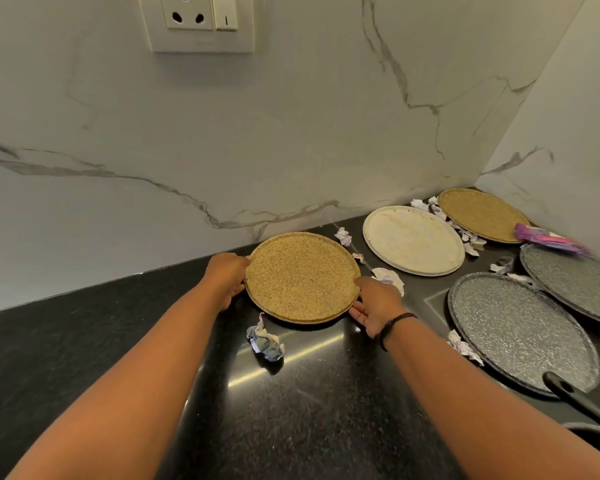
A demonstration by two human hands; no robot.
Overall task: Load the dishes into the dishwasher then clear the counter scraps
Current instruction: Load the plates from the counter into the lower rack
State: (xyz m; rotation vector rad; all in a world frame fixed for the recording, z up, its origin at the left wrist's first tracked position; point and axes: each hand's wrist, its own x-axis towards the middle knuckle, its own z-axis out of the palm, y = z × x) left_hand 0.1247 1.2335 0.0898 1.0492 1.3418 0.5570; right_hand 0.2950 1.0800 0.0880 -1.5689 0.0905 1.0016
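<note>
Left hand and right hand grip opposite rims of the round speckled golden-brown plate on the black stone counter, fingers tucked under, presumably to lift it level toward the dishwasher.

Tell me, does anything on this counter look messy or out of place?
Yes. Crumpled paper scraps litter the black counter: one wad lies just in front of the gold plate that the left hand and right hand grip, others lie scattered among the plates, and a purple wrapper rests across the far gold plate.
</note>
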